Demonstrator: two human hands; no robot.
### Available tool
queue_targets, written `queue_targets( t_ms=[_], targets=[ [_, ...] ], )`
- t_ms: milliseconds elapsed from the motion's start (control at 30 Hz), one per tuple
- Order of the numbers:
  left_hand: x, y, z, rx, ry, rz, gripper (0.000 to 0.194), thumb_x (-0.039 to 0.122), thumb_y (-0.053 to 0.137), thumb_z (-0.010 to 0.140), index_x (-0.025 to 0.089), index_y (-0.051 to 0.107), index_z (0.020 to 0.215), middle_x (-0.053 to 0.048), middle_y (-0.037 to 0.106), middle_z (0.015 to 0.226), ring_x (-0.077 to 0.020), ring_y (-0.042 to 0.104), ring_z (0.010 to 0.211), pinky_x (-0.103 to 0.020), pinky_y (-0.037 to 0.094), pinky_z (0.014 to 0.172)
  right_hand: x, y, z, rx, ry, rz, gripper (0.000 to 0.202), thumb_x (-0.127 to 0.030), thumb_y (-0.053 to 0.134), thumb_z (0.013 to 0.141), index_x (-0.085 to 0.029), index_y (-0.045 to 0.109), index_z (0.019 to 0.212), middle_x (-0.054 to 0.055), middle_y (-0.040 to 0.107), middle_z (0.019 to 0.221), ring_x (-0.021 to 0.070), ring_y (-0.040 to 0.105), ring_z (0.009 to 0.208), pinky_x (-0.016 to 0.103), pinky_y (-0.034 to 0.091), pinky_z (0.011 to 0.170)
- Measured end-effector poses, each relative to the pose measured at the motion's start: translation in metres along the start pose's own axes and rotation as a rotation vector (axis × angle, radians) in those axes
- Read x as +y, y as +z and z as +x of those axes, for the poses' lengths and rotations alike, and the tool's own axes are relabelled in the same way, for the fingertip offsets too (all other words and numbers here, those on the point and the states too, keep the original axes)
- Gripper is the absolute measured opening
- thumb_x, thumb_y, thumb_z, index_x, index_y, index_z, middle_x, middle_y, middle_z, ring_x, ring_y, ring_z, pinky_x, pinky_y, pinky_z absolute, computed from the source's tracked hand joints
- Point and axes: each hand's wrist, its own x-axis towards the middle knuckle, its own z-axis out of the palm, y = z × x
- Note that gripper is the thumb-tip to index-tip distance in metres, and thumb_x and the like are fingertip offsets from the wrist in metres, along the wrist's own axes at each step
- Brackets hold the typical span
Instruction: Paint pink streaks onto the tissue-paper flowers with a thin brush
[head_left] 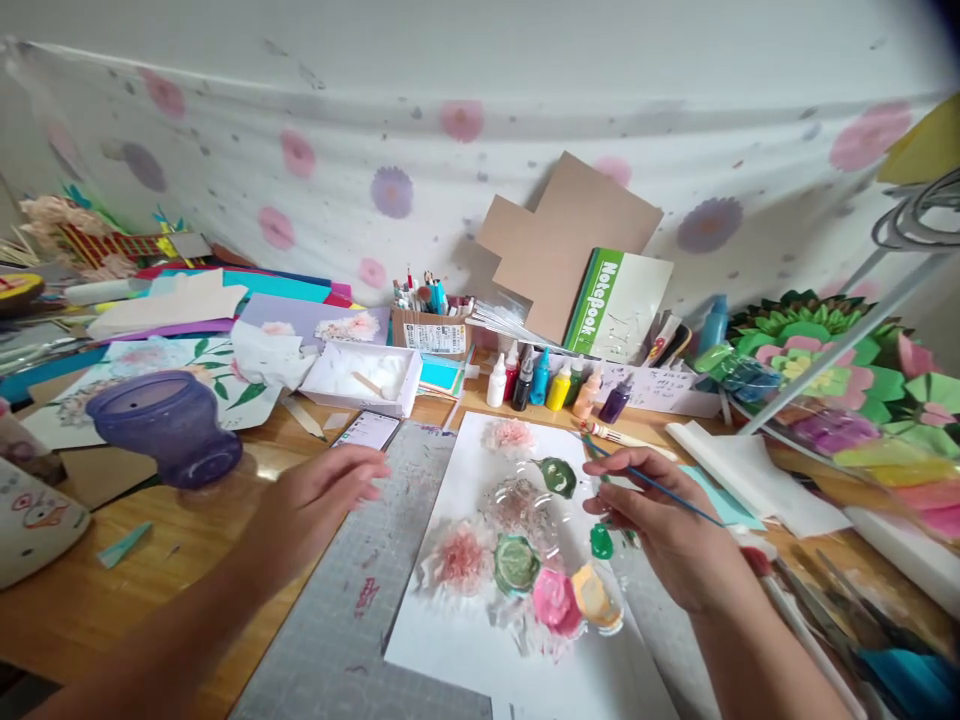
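Here, my right hand (671, 535) pinched shut on a paintbrush (660, 487) above the palette (551, 570), my left hand (315, 505) loosely open, empty, over the cutting mat's (352, 610) left edge.

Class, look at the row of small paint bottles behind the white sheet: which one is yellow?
The yellow bottle stands mid-row, between the blue bottle and the green bottle; no other bottle there is yellow.

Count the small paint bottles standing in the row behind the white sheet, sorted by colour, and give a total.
White bottle: 1
Red bottle: 1
Black bottle: 1
Blue bottle: 1
Yellow bottle: 1
Green bottle: 1
Peach bottle: 1
Purple bottle: 1
Total: 8
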Motion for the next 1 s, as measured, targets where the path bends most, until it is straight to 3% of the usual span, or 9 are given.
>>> queue_targets(
  t_ms=[67,100,200,300,567,733,900,1000],
  targets=[
    [-0.032,-0.032,-0.002,0.166,0.235,0.356,0.027,0.047,0.063,0.085,0.028,0.077,0.097,-0.008,0.080,0.107,-0.0322,0.071,0.101,-0.043,0.051,0.097,0.000,-0.006,0.002,0.049,-0.019,-0.001,0.039,-0.038,0.094,0.060,-0.020,0.070,0.084,0.005,0.074,0.100,0.0144,0.072,0.063,0.023,0.054,0.053],
    [-0.050,-0.045,-0.004,0.183,0.314,0.465,0.027,0.044,0.059,0.087,0.030,0.078,0.102,-0.007,0.079,0.114,-0.0325,0.070,0.108,-0.045,0.047,0.103,0.001,-0.009,0.003,0.068,-0.021,0.002,0.040,-0.039,0.095,0.059,-0.020,0.070,0.083,0.005,0.074,0.099,0.0147,0.072,0.062,0.023,0.054,0.053],
    [-0.093,-0.072,-0.011,0.147,0.429,0.710,0.034,0.036,0.051,0.091,0.037,0.079,0.111,-0.005,0.076,0.124,-0.0330,0.063,0.124,-0.047,0.045,0.109,0.003,-0.014,0.006,0.105,-0.012,0.008,0.043,-0.040,0.097,0.055,-0.020,0.071,0.083,0.006,0.075,0.098,0.0163,0.072,0.063,0.024,0.056,0.053],
    [-0.113,-0.084,-0.016,0.096,0.488,0.873,0.037,0.033,0.055,0.088,0.040,0.079,0.116,-0.004,0.076,0.126,-0.0317,0.063,0.125,-0.044,0.046,0.110,0.005,-0.015,0.009,0.144,0.003,0.017,0.045,-0.040,0.098,0.051,-0.020,0.072,0.082,0.007,0.075,0.097,0.0167,0.072,0.063,0.024,0.056,0.052],
    [-0.106,-0.083,-0.006,-0.003,0.425,0.965,0.037,0.035,0.058,0.089,0.032,0.077,0.121,-0.010,0.075,0.128,-0.0339,0.063,0.125,-0.049,0.042,0.112,0.011,-0.017,0.011,0.211,-0.026,0.001,0.043,-0.041,0.097,0.049,-0.023,0.073,0.079,0.007,0.077,0.095,0.0173,0.069,0.062,0.025,0.057,0.048],
    [-0.095,-0.076,0.017,0.157,0.385,0.811,0.041,0.039,0.050,0.094,0.026,0.070,0.128,-0.014,0.071,0.129,-0.0342,0.060,0.123,-0.048,0.043,0.108,0.011,-0.015,0.009,0.222,-0.005,0.018,0.045,-0.040,0.099,0.044,-0.023,0.072,0.077,0.006,0.076,0.095,0.0172,0.068,0.062,0.025,0.057,0.048],
    [-0.079,-0.055,0.017,0.065,0.464,0.731,0.036,0.039,0.050,0.095,0.027,0.078,0.113,-0.012,0.071,0.125,-0.0328,0.060,0.120,-0.045,0.042,0.106,0.011,-0.016,0.010,0.246,0.009,0.010,0.048,-0.041,0.099,0.043,-0.023,0.072,0.078,0.007,0.076,0.096,0.0176,0.069,0.062,0.026,0.058,0.050],
    [-0.078,-0.053,0.014,0.008,0.470,0.792,0.032,0.035,0.051,0.094,0.030,0.081,0.103,-0.010,0.073,0.122,-0.0311,0.061,0.116,-0.044,0.044,0.103,0.014,-0.018,0.010,0.234,-0.013,-0.004,0.046,-0.042,0.098,0.045,-0.023,0.072,0.078,0.007,0.076,0.098,0.0182,0.070,0.063,0.026,0.058,0.050]
  ],
)
